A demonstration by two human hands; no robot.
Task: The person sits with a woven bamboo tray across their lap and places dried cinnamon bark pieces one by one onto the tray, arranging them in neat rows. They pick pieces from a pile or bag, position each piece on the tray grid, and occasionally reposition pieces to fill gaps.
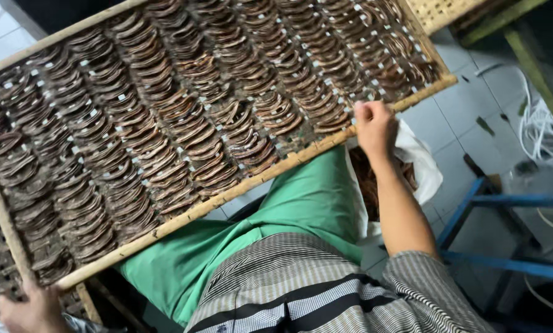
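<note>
Big flat drying tray (245, 185): bamboo-pole frame, woven mesh bottom, held tilted across the person's lap, over the green apron (301, 209). It fills most of the view.

Load: rows of curved brown strips (184, 111), overlapping like shingles, with small pale tabs between them. They look dried; can't tell what they are.

Right hand (375, 126): closed in a fist on the near frame pole, close to the far-right corner. Left hand (33, 308): at the bottom-left corner, touching the frame's end; fingers mostly out of frame, so I can't tell whether it's gripping or just bracing.

Handling judgement: the frame is stiff enough to carry by its poles, but long, so it will likely flex or rack if held at one end. Probably light for its size. The mesh is weak, so don't push on it. The strips lie loose and look brittle; a steep tilt or a jolt would slide the rows. Grip the frame poles, hands wide apart, at opposite ends.

Around: white sack (421, 163) with brown material, just behind the right forearm. Another woven tray (439, 12) at the top right. Pale tiled floor (455, 117), some litter. Blue metal frame (504, 200) and white cord (541, 132) at right.
</note>
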